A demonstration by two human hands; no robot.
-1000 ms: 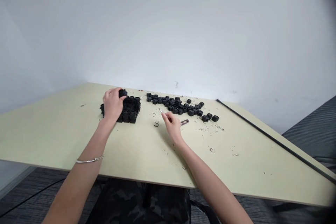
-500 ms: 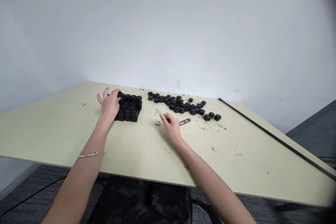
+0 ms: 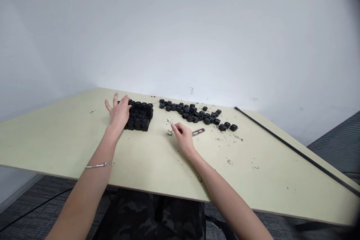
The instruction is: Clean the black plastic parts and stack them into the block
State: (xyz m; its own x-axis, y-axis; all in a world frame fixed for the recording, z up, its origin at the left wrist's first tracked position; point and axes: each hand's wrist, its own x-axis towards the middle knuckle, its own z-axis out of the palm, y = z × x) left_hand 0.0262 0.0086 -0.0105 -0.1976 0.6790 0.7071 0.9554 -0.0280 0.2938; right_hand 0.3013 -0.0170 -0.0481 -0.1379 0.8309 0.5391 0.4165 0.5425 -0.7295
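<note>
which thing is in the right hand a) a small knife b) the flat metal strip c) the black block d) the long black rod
a, the right hand pinches a small knife between its fingers, its bright blade sticking out to the left, while the flat metal strip lies on the table beside it.

Left hand [image 3: 119, 113] lifted off the top of the grid of black plastic parts [image 3: 140, 117]
Fingers [image 3: 115, 99] now splay open beside its left edge, no longer curled over its corner.

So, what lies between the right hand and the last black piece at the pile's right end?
In the head view, a slotted flat metal strip lies just past the right hand, then small black shavings, before that piece.
</note>
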